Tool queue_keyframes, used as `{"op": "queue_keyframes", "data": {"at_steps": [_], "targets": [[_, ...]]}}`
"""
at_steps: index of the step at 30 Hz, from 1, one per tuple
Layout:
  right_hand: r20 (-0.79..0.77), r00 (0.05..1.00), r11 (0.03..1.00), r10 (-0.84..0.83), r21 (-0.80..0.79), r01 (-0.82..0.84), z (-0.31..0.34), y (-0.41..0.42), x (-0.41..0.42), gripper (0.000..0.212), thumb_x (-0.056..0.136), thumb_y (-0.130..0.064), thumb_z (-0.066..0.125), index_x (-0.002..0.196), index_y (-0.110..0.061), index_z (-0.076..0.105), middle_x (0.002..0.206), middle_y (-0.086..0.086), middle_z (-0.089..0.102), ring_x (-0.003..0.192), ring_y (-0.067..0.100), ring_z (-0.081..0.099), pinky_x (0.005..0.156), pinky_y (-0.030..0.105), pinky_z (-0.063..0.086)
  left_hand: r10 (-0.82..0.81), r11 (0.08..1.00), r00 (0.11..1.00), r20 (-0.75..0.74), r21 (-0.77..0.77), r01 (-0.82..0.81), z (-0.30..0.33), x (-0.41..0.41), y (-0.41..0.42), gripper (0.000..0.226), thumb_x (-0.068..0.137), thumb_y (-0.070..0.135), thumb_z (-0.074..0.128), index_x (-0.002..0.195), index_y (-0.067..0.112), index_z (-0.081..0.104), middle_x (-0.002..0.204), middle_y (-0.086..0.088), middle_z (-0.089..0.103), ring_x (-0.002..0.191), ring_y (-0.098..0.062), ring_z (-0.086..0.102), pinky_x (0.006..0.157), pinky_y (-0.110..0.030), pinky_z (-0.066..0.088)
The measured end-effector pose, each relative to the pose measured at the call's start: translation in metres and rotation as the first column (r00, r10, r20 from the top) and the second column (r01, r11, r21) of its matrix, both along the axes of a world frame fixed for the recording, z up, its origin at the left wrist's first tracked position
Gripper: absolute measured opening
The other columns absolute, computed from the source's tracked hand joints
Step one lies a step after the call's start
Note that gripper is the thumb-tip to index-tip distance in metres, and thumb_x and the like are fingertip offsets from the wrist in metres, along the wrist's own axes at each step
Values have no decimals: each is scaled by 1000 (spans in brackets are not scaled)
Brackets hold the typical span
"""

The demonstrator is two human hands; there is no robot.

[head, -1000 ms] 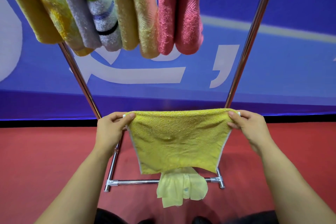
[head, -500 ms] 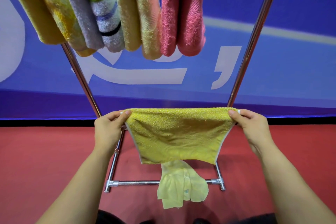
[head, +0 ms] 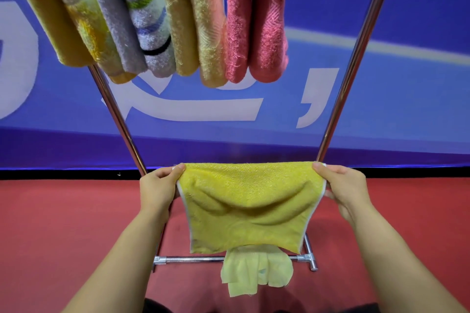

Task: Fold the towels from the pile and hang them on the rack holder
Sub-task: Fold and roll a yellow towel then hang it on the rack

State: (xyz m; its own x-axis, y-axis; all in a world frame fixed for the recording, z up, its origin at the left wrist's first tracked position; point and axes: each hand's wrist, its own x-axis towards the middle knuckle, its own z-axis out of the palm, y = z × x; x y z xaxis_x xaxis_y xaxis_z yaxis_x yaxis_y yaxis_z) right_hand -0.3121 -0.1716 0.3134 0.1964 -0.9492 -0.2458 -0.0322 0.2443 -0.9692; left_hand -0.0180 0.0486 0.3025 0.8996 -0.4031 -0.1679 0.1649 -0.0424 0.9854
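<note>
Two hands hold a yellow towel [head: 248, 207] stretched between them in front of the rack [head: 356, 58]: the left hand [head: 159, 189] pinches its top left corner, the right hand [head: 342, 189] pinches the top right, and the two are well apart. The towel hangs doubled, folded edge up, sagging a little in the middle, with a paler yellow cloth [head: 255, 273] dangling below its lower edge; whether that cloth is part of it or lies on the low crossbar [head: 193, 259] I cannot tell. Overhead, several folded towels already hang side by side, the pink towel [head: 256, 23] rightmost, and free rail seems to lie to its right, though the top bar is mostly out of view. To do this step well, I would say pull the top edge taut so the sag goes, check the side hems line up, then lift it level and drape it beside the pink one with both halves hanging evenly. Letting one corner drop first would likely skew the fold.
</note>
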Motion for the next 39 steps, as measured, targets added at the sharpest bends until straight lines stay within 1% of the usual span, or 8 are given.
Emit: {"op": "queue_keyframes", "data": {"at_steps": [4,8,14,17,22,29,32,39], "targets": [[19,1000,999,6,38,-7,4,9,18,18,87,-15,79,96,-1,72,93,18,76,69,20,72,51,24,58,22,998,991,-129,-59,-30,3,-17,-10,18,88,11,79,81,-2,69,52,-3,60,39,-10,55,41,-19,48],[-9,999,999,37,-10,-37,2,16,40,19,90,-18,76,100,-2,74,95,21,78,92,34,76,74,41,64,6,991,987,-159,-129,-26,5,-30,-27,22,87,15,82,92,-4,72,74,-13,69,66,-26,64,59,-31,61],[-93,984,983,151,-90,-159,7,35,72,18,87,-29,72,91,-12,77,85,9,80,88,32,77,86,56,61,-132,984,991,-38,-129,126,15,-63,-55,11,99,9,65,98,1,74,79,-10,72,64,-10,68,59,-24,59],[-88,973,965,211,-142,-222,6,42,84,24,78,-40,69,86,-19,77,84,1,80,88,22,77,89,53,60,-184,977,983,3,-113,183,16,-77,-69,12,100,11,64,96,8,76,78,-12,69,71,-15,64,67,-31,64],[-91,969,943,229,-226,-244,11,57,102,9,92,-25,71,91,-19,78,83,-4,80,84,11,76,89,48,60,-209,969,978,-4,-133,206,19,-92,-83,10,96,15,71,99,9,78,93,-23,74,77,-19,69,77,-43,63],[-53,974,939,219,-261,-225,19,65,106,10,94,-17,70,96,-15,79,87,-3,80,84,11,77,87,41,61,-220,963,974,-46,-169,209,28,-101,-85,9,93,11,74,98,3,76,84,-14,78,79,-19,78,68,-29,64],[-52,970,933,239,-265,-244,23,68,104,10,94,-16,69,96,-16,79,84,-5,80,80,9,77,80,35,62,-243,956,969,-49,-184,230,31,-102,-83,9,94,11,73,99,5,77,86,-11,79,85,-22,79,74,-32,65],[-13,951,904,310,-305,-299,29,68,97,9,88,-15,77,95,-20,78,88,-5,80,88,7,76,82,29,60,-400,894,897,-185,-294,338,44,-105,-77,41,109,31,47,106,2,76,99,-11,80,95,-22,78,81,-38,64]]}}
